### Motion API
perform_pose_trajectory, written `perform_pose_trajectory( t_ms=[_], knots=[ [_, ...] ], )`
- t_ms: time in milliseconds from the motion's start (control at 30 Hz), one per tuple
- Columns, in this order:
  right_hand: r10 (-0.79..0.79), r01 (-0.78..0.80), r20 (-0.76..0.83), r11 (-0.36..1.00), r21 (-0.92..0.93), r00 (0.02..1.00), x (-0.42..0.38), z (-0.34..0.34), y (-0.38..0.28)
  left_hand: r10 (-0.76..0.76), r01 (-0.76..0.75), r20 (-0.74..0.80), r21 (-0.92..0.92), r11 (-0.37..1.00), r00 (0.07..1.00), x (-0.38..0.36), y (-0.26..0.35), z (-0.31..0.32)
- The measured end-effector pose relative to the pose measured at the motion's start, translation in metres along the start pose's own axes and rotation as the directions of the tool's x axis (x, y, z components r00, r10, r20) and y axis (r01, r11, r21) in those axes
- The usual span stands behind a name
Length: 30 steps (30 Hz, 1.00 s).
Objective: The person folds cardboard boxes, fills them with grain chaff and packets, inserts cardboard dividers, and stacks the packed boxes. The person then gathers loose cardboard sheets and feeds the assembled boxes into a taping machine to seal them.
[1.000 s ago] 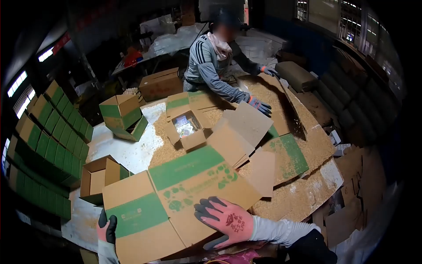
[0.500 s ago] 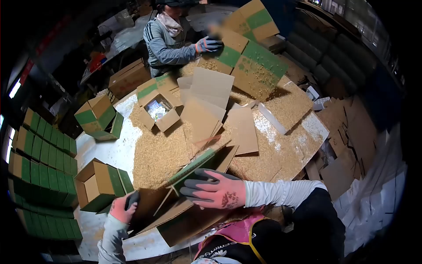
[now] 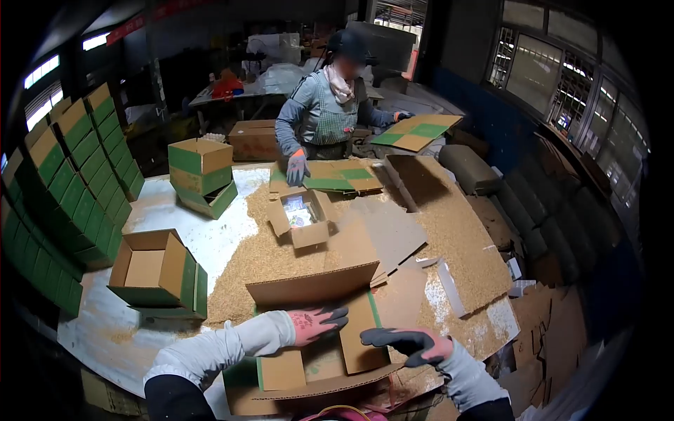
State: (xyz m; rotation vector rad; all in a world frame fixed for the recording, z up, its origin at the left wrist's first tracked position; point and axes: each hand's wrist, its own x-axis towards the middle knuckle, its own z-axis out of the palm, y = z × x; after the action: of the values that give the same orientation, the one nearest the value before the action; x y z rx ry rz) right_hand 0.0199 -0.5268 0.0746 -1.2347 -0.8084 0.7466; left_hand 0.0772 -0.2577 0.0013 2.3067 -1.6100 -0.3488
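Observation:
A large cardboard box [image 3: 323,282] with green bands stands right in front of me, its top flaps spread and part of its inside floor showing. My left hand [image 3: 319,325], in a pink and grey glove, reaches across the opening with its fingers stretched flat, near the far wall. On the other side my right hand [image 3: 411,345], gloved alike, is held over the right inner flap [image 3: 364,340], fingers straight and thumb apart. Neither hand grips anything.
Wood shavings [image 3: 242,281] cover much of the table [image 3: 91,316]. A small carton [image 3: 311,237] holding packets lies ahead, beside flat cardboard [image 3: 390,228]. Open boxes [image 3: 144,263] stand left, before stacked green boxes [image 3: 88,203]. Across the table a person [image 3: 326,105] handles flattened cartons [image 3: 418,132].
The box, folded and slanted between my hands before, is now squared open. My left hand has crossed over its opening, my right has moved rightward. The other person's carton has been lowered. My view has lifted.

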Motion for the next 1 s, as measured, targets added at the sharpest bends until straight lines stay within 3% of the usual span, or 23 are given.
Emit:
perform_pose_trajectory(
  t_ms=[67,133,167,200,233,267,300,333,400,467,533,600,633,667,700,767,800,833,867,900,933,967,1000],
  knots=[
    [0.036,-0.038,-0.017,0.757,-0.653,0.999,0.004,0.022,-0.002,-0.058,0.051,0.058,0.115,0.992,0.997,0.000,-0.008,0.009],
    [-0.348,-0.114,-0.400,0.618,-0.778,0.848,0.012,0.013,0.030,-0.054,0.033,-0.116,-0.176,0.984,0.992,0.004,-0.029,0.028],
    [-0.393,-0.283,-0.578,0.593,-0.754,0.715,0.015,0.004,0.060,-0.186,0.143,-0.075,-0.388,0.911,0.980,0.007,-0.013,-0.006],
    [-0.303,-0.519,-0.655,0.420,-0.744,0.692,0.022,-0.002,0.088,-0.305,0.315,0.104,-0.494,0.811,0.947,0.005,0.014,-0.064],
    [-0.303,-0.475,-0.679,0.528,-0.704,0.669,0.024,-0.002,0.089,-0.443,0.387,0.019,-0.523,0.760,0.896,-0.003,0.029,-0.094],
    [-0.295,-0.424,-0.703,0.628,-0.653,0.647,0.025,0.000,0.088,-0.451,0.164,-0.478,-0.527,0.834,0.754,-0.020,0.024,-0.100],
    [-0.347,-0.435,-0.678,0.562,-0.704,0.649,0.030,0.007,0.071,-0.462,0.179,-0.459,-0.535,0.826,0.759,-0.037,0.017,-0.092],
    [-0.377,-0.456,-0.655,0.495,-0.740,0.655,0.030,0.016,0.055,-0.586,0.113,-0.558,-0.661,0.742,0.588,-0.053,0.007,-0.070],
    [-0.347,-0.450,-0.695,0.567,-0.690,0.630,0.020,0.020,0.062,-0.761,-0.116,-0.631,-0.776,0.620,0.148,-0.068,-0.008,-0.037],
    [-0.245,-0.426,-0.772,0.716,-0.552,0.587,0.008,0.018,0.085,-0.792,0.504,-0.525,-0.615,0.607,0.312,-0.094,0.045,0.029],
    [-0.125,-0.283,-0.686,0.847,-0.450,0.717,0.003,0.026,0.085,-0.959,0.404,-0.182,-0.878,0.257,0.217,-0.143,0.019,0.111],
    [-0.245,-0.178,-0.619,0.823,-0.540,0.747,0.012,0.025,0.074,-0.920,-0.076,-0.101,-0.994,0.078,0.379,-0.125,0.078,0.025],
    [-0.171,-0.030,-0.701,0.964,-0.265,0.692,0.024,0.027,0.041,-0.929,0.017,-0.217,-0.972,0.232,0.299,-0.119,0.093,0.005],
    [-0.155,0.169,-0.731,0.984,-0.055,0.664,0.027,0.018,0.021,-0.786,-0.009,-0.557,-0.817,0.576,0.268,-0.103,0.113,-0.009],
    [-0.158,0.165,-0.703,0.985,-0.058,0.694,0.017,-0.004,0.032,-0.569,0.137,-0.779,-0.554,0.821,0.262,-0.094,0.121,0.003],
    [-0.028,0.113,-0.743,0.991,0.064,0.668,-0.001,-0.019,0.071,-0.572,0.286,-0.692,-0.496,0.820,0.440,-0.121,0.128,0.076],
    [0.092,0.088,-0.789,0.979,0.182,0.607,-0.001,-0.018,0.085,-0.753,0.374,-0.376,-0.695,0.614,0.539,-0.146,0.128,0.117],
    [0.033,-0.433,-0.840,0.867,-0.246,0.542,-0.006,-0.003,0.118,-0.705,0.485,-0.413,-0.521,0.702,0.576,-0.170,0.124,0.148],
    [-0.056,-0.368,-0.823,0.876,-0.312,0.565,-0.007,0.018,0.112,-0.744,0.536,-0.418,-0.519,0.666,0.521,-0.191,0.110,0.151],
    [0.028,-0.426,-0.835,0.869,-0.251,0.549,-0.005,0.030,0.099,-0.780,0.582,-0.420,-0.519,0.626,0.464,-0.211,0.096,0.152],
    [-0.019,-0.506,-0.870,0.807,-0.304,0.492,-0.004,0.039,0.095,-0.905,0.559,-0.329,-0.712,0.424,0.268,-0.219,0.083,0.145],
    [0.062,-0.577,-0.846,0.757,-0.306,0.530,-0.003,0.039,0.087,-0.956,0.011,-0.293,-0.956,0.292,-0.017,-0.162,0.083,0.079],
    [-0.113,-0.415,-0.873,0.846,-0.335,0.475,-0.002,0.038,0.093,-0.935,0.252,-0.354,-0.904,0.346,0.017,-0.136,0.066,0.055]
  ],
)
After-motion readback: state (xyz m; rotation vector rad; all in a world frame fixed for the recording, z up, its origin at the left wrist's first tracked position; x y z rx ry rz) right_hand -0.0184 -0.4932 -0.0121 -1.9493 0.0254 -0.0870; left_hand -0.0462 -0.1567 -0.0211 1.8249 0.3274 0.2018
